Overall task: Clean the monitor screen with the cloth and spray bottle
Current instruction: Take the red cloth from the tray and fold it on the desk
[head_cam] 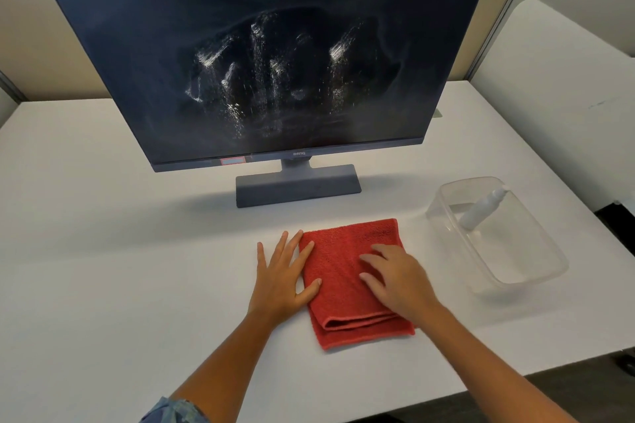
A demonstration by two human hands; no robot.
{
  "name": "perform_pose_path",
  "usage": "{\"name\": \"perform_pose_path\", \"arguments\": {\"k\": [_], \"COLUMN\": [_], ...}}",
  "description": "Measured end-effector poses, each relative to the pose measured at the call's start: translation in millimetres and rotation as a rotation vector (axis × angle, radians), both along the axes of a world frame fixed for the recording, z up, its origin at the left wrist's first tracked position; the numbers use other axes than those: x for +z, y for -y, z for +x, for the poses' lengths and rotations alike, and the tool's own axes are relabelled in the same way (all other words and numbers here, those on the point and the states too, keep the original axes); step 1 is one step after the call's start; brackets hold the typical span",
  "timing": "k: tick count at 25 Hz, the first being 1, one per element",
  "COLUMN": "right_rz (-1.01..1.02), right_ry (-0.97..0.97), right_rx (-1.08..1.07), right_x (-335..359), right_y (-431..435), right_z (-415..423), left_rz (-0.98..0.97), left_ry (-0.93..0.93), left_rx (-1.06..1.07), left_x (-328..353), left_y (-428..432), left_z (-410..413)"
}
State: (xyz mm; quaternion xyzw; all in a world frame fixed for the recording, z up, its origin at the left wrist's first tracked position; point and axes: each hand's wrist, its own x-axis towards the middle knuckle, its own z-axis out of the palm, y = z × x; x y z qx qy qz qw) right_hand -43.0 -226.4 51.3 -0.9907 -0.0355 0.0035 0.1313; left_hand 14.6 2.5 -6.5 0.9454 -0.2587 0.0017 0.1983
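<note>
A dark monitor (268, 27) stands on the white desk, its screen streaked with wet droplets and smears around the middle. A folded red cloth (343, 271) lies flat on the desk in front of the stand. My left hand (283, 278) rests flat with spread fingers, its palm on the desk and its fingertips on the cloth's left edge. My right hand (395, 275) presses down on the cloth's right half, fingers loosely curved. A white spray bottle (482, 208) leans inside a clear plastic tub (536, 271) at the right.
The monitor's grey base (299, 184) sits just behind the cloth. The white desk (103, 233) extends left and forward; its front edge runs along the lower right. Beige partition walls stand behind, and a white rounded panel rises at the far right.
</note>
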Motion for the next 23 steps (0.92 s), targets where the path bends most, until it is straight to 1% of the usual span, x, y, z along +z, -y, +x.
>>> {"name": "perform_pose_path", "arguments": {"k": [1, 3, 5, 8, 13, 15, 18, 20, 23], "right_rz": [0.002, -0.048, -0.101, -0.145, -0.153, -0.117, -0.035, -0.003, -0.069], "right_ry": [-0.014, -0.128, -0.217, -0.240, -0.200, -0.194, -0.057, 0.016, 0.008], "right_rx": [0.022, 0.043, 0.044, 0.047, 0.002, -0.039, -0.070, 0.010, 0.163], "right_x": [-5, -17, -26, -35, -37, -33, -26, -26, -40], "right_y": [-10, -19, -15, -12, -4, -5, -28, -51, -71], "right_z": [-3, -10, -14, -22, -32, -27, -1, 17, 26], "left_rz": [-0.017, -0.025, 0.025, 0.106, 0.164, 0.179, 0.166, 0.178, 0.228], "left_ry": [0.020, 0.050, 0.065, 0.040, -0.025, -0.039, -0.090, -0.077, -0.042], "left_rx": [-0.041, -0.157, -0.281, -0.350, -0.305, -0.281, -0.190, -0.090, -0.021], "left_x": [1, 2, 1, 0, 3, 6, 6, 5, 1], "left_y": [-1, -3, -4, -5, -9, -10, -10, -9, -8], "left_z": [-1, -3, -6, -6, 1, 3, 4, 2, 0]}}
